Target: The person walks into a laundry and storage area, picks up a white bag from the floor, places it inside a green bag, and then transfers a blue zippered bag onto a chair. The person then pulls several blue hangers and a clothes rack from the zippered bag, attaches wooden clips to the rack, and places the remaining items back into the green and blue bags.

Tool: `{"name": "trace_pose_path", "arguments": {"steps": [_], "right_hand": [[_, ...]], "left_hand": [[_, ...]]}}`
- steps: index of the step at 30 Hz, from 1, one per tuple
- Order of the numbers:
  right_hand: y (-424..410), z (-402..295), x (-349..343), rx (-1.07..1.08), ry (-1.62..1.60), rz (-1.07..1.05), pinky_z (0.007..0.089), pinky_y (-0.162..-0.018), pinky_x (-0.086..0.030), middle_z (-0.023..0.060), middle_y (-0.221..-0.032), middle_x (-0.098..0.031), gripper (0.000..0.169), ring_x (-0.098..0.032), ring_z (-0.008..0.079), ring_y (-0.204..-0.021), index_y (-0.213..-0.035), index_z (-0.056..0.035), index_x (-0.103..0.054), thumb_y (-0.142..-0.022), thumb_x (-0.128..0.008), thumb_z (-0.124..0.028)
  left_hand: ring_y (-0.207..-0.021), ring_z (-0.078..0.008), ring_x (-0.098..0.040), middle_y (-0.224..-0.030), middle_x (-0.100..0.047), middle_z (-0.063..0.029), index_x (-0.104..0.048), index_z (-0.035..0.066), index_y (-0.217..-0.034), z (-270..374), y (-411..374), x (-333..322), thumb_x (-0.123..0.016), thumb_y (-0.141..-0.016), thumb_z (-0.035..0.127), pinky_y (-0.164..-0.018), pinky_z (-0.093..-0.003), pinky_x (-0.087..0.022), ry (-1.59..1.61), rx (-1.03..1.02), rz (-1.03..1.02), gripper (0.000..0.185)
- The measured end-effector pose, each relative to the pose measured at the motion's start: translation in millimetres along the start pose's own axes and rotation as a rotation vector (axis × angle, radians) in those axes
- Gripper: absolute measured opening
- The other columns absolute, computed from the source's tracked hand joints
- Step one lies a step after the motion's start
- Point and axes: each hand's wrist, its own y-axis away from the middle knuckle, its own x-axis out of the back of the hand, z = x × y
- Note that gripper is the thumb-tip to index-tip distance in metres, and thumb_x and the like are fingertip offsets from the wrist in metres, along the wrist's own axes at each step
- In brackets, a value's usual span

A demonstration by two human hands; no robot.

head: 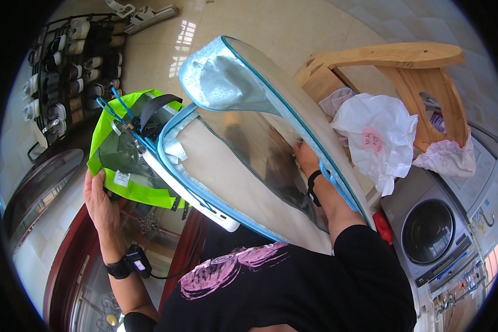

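My left hand point(97, 195) pinches the edge of a bag point(122, 157) with lime-green trim and dark see-through panels. A small white tag shows inside it. Beside it, a large cover point(216, 74) with light-blue trim and a clear window spreads across my front, its zipped edge open. My right arm reaches into that opening. Part of my right hand point(306, 157) shows there, but its fingertips are hidden, so its grip is unclear. Between the bag and the cover lie a long white bar point(191, 199), blue cords point(118, 108) and a black strap point(157, 108).
A rack point(74, 66) of several shoes stands at the upper left. To the right, a wooden chair point(398, 56) bears a white plastic bag point(377, 128) with pink writing and some cloths. A front-loading washing machine point(427, 232) is at the lower right. Below my left arm is a glass-topped, red-framed table point(68, 245).
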Motion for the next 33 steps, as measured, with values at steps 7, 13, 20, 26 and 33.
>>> {"name": "trace_pose_path", "arguments": {"steps": [7, 13, 20, 26, 33], "right_hand": [[-7, -2, 33, 0.029, -0.514, -0.122, 0.0436, -0.083, -0.045, 0.0226, -0.103, -0.059, 0.051, -0.057, 0.0368, -0.095, -0.106, 0.0019, -0.051, -0.065, -0.073, -0.021], [39, -26, 90, 0.296, -0.292, -0.062, 0.0419, -0.074, -0.046, 0.0206, -0.092, -0.056, 0.048, -0.057, 0.034, -0.086, -0.099, -0.0006, -0.05, -0.065, -0.074, -0.025], [46, -87, 134, 0.303, -0.205, -0.06, 0.0397, -0.068, -0.048, 0.0155, -0.095, -0.054, 0.037, -0.056, 0.0324, -0.084, -0.105, -0.0069, -0.051, -0.076, -0.063, -0.025], [34, -96, 135, 0.125, -1.023, -0.746, 0.0341, -0.053, -0.048, 0.0096, -0.081, -0.056, 0.03, -0.057, 0.0243, -0.07, -0.098, -0.0057, -0.055, -0.078, -0.063, -0.027], [59, -47, 96, -0.225, -0.61, -0.956, 0.0327, -0.042, -0.052, 0.0021, -0.072, -0.059, 0.034, -0.059, 0.0185, -0.055, -0.095, -0.0039, -0.057, -0.076, -0.067, -0.03]], "left_hand": [[-0.055, 0.0002, -0.038, -0.083, -0.058, 0.0043, -0.056, 0.003, -0.112, 2, 3, -8, -0.048, -0.091, 0.009, -0.049, -0.0154, -0.03, 0.055, -0.021, 0.013, 0.023], [-0.068, -0.0008, -0.051, -0.09, -0.061, 0.0018, -0.056, 0.002, -0.113, 5, 5, 15, -0.048, -0.09, 0.008, -0.057, -0.0147, -0.038, 0.18, 0.002, -0.076, 0.025], [-0.079, -0.0046, -0.055, -0.096, -0.061, -0.0001, -0.055, 0.001, -0.119, -2, 8, 24, -0.046, -0.09, 0.005, -0.069, -0.0177, -0.043, 0.316, -0.08, -0.129, 0.03], [-0.081, -0.0049, -0.056, -0.097, -0.061, -0.0003, -0.054, 0.0, -0.119, -3, 12, 27, -0.046, -0.089, 0.004, -0.071, -0.0176, -0.044, 0.254, -0.083, -0.094, 0.031], [-0.076, -0.0054, -0.056, -0.094, -0.061, -0.001, -0.055, 0.001, -0.116, 0, 13, 17, -0.047, -0.09, 0.004, -0.068, -0.0188, -0.045, 0.209, -0.068, -0.109, 0.028]]}}
